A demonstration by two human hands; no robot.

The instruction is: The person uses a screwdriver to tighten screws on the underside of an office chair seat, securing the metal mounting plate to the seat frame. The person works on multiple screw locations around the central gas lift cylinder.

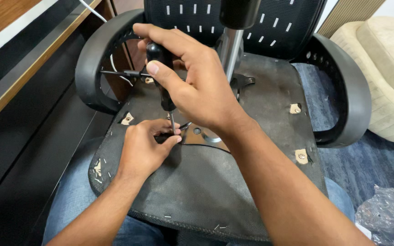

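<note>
An upturned office chair seat [206, 191] rests on my lap, its black fabric underside facing up. My right hand [197, 82] grips the black handle of a screwdriver [163, 77] held upright, its metal shaft pointing down at the metal mounting plate [201, 135] in the seat's middle. My left hand [144, 148] pinches around the screwdriver's tip where it meets the plate; what sits under the fingers is hidden. The chair's silver gas-lift column [231, 50] rises just behind my right hand.
Black armrests curve at the left [92, 68] and right [347, 95]. A mesh backrest [288, 27] lies beyond. A wooden desk edge [19, 68] runs along the left, a beige cushioned seat [388, 73] stands at the right, and a crumpled plastic bag [388, 214] lies lower right.
</note>
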